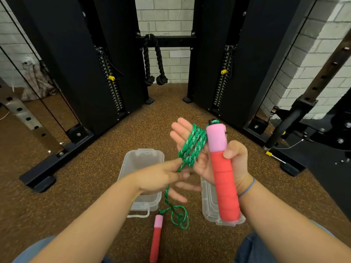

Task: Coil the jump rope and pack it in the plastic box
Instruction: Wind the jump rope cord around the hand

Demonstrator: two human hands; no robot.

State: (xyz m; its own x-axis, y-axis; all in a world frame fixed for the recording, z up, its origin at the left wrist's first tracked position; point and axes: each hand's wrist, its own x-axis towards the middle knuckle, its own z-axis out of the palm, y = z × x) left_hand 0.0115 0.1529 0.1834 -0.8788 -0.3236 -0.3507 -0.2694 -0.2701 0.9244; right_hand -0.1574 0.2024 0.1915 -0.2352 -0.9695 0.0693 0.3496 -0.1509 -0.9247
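My right hand (218, 158) is held palm up with the fingers spread, and its thumb pins a red and pink jump rope handle (223, 171) upright against the palm. Several turns of green rope (193, 145) lie wound across that palm. My left hand (163, 177) pinches the rope just below the coil. From there the rope hangs down to a loose tangle (180, 217) on the floor, ending at the second handle (156, 238), which lies flat. The clear plastic box (142, 160) stands open on the floor under my hands.
The box's clear lid (209, 204) lies on the floor to the right of the box. Black weight-stack columns (79, 63) of a cable machine rise on both sides, with a black rope attachment (153, 61) hanging between them. Brown speckled floor lies all around.
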